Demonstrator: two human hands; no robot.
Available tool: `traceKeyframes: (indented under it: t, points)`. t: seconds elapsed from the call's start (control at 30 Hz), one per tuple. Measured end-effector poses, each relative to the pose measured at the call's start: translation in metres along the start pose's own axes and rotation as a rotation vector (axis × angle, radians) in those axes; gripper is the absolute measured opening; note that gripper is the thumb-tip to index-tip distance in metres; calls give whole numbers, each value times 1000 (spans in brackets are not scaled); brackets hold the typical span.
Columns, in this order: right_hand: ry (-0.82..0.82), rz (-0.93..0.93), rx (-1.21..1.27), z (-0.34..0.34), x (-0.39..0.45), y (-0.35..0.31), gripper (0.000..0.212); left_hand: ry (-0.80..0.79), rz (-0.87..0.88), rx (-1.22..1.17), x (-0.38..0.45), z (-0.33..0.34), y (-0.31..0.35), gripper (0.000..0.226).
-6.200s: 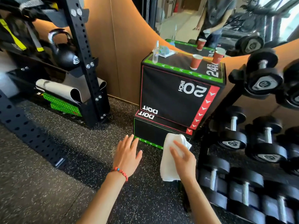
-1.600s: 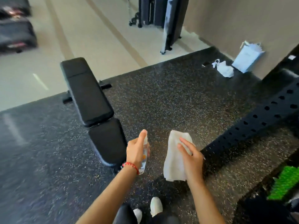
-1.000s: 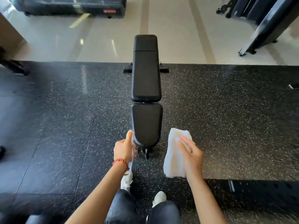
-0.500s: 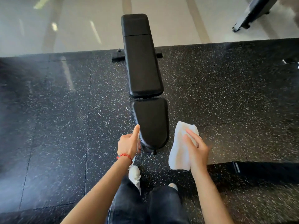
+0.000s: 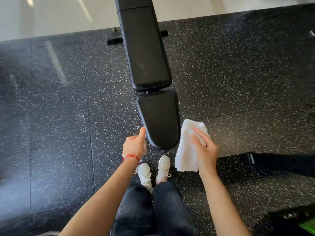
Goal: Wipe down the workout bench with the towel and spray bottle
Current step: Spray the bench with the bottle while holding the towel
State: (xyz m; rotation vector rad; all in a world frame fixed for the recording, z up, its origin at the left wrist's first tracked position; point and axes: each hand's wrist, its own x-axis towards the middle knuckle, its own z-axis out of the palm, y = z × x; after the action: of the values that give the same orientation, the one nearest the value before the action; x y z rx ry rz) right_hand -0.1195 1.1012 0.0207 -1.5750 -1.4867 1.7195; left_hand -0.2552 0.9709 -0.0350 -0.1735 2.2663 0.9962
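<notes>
The black padded workout bench (image 5: 150, 65) runs straight away from me, its seat pad nearest my feet. My left hand (image 5: 134, 145) hovers just left of the seat's near end, closed around the small clear spray bottle (image 5: 144, 142), index finger raised; the hand hides almost all of the bottle. My right hand (image 5: 203, 150) grips the folded white towel (image 5: 186, 147), which hangs just right of the seat's near end. Neither hand touches the bench.
Black speckled rubber flooring (image 5: 68, 116) surrounds the bench, with pale smooth floor (image 5: 59, 12) beyond it. A black rack base (image 5: 281, 164) lies on the floor at the right. My white shoes (image 5: 153, 169) stand right at the bench's near end.
I have stepped closer to the bench; it now fills more of the view and my feet are at its near end. Both hands keep the same hold on bottle and towel.
</notes>
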Motion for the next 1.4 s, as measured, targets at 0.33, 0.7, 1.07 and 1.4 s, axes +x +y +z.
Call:
traceKeyframes:
  t: [0.33,0.7,1.07,1.4]
  points:
    - [-43,24,-58,-3,47,-15,19,134,-141,-2,13,15,2,67]
    - [-76,28,-69,34,74,-48,23,173,-52,-107,38,-8,47,69]
    - [139,14,-5,138,107,-85,23,-23,43,-31,148,-68,104,68]
    - [287,48,75,247,123,-106,23,-123,180,164,263,-123,160,81]
